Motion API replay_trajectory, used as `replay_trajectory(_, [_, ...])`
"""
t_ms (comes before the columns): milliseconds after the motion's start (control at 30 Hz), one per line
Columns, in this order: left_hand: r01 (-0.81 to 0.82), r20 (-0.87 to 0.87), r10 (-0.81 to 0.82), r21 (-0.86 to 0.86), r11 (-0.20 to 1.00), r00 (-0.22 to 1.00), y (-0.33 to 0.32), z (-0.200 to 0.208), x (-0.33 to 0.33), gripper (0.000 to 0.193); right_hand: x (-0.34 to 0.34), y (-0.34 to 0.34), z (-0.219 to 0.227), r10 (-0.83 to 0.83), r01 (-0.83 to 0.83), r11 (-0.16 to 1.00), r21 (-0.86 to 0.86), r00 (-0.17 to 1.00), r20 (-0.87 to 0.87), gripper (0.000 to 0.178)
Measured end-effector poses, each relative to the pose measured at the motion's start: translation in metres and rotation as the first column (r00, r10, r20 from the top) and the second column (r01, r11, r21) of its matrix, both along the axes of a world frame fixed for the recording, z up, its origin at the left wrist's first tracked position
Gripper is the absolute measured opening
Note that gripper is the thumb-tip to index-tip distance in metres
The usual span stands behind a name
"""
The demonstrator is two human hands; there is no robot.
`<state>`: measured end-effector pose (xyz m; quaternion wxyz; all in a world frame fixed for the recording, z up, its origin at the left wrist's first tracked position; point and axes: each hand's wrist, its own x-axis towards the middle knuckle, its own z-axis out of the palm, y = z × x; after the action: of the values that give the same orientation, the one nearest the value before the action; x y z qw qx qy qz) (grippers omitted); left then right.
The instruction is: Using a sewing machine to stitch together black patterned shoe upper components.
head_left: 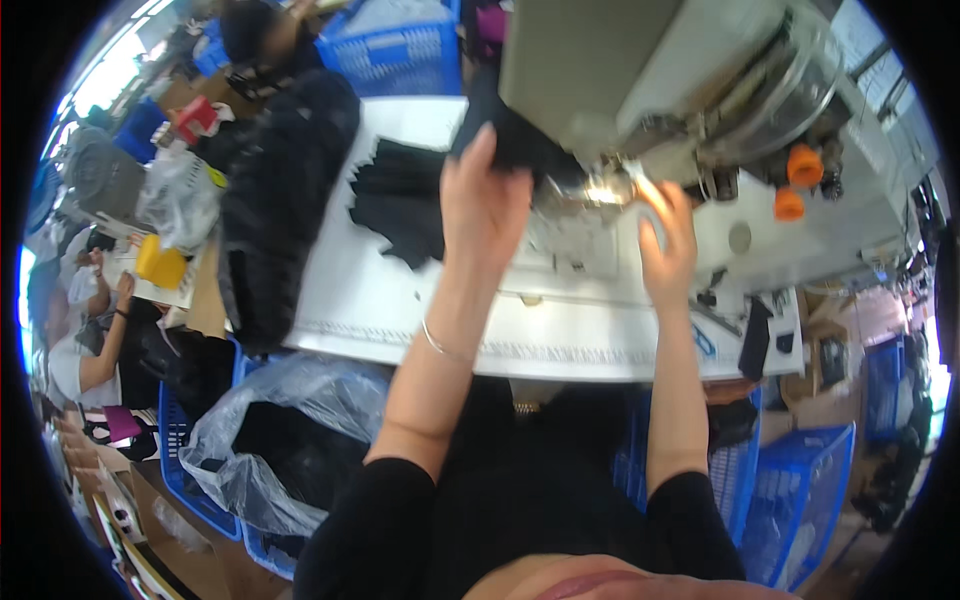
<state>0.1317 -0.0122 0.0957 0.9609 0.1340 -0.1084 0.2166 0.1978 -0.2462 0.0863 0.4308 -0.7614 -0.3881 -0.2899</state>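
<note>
Worktable: its white top (345, 285) spread from the centre toward 11 and 3 o'clock, partly hidden under cloth and machine.
Co-worker: a seated person (72, 362) at 9 o'clock, small and hard to make out.
Dark garment: a bulky black heap (285, 200) at 10 o'clock, folds too dark to read.
Basket: blue (200, 500), at 8 o'clock, its rim mostly covered by a clear plastic bag (225, 430) with black contents.
Cut pieces: black, jagged-edged (390, 195), at 11 o'clock, partly behind the left wrist.
Left hand: (485, 210) at 12 o'clock, forearm slanting up from 7, fingers loosely spread; blur hid whether they touched cloth.
Black cloth: one piece (515, 135) at 12 o'clock, running from behind the left hand toward the needle area, its lower part hidden.
Sewing machine: pale body (575, 65) at 1 o'clock, cut off above; lamp glare washed out the needle area.
Right hand: (668, 235) at 2 o'clock, forearm nearly upright, fingers extended toward the glare, thumb apart; I could not tell whether the fingertips pinched anything.
Crate: blue (800, 500), at 4 o'clock, bent by the lens.
</note>
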Motion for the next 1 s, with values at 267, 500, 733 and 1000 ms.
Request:
replay_trajectory(267, [-0.061,-0.273,0.027,-0.116,0.991,0.962,0.022,-0.037,-0.036,0.031,-0.082,0.025,-0.014,0.127,-0.115,0.983,0.141,0.989,-0.081,0.037])
replay_trajectory(500, [-0.053,0.086,0.071,-0.191,0.98,0.994,0.055,-0.039,-0.028,0.034,-0.067,-0.002,-0.027,0.097,-0.024,0.963,0.27,0.96,-0.262,0.023])
replay_trajectory(733, [-0.144,-0.014,0.143,-0.13,0.981,0.99,0.052,-0.057,-0.064,0.04,-0.053,-0.158,-0.094,-0.649,0.611,0.721,-0.327,0.761,-0.008,0.036])
replay_trajectory(1000, [-0.053,0.029,0.062,-0.242,0.969,0.998,0.018,-0.047,-0.076,0.039,-0.09,-0.126,-0.095,-0.418,0.465,0.885,0.002,0.798,-0.434,0.018])
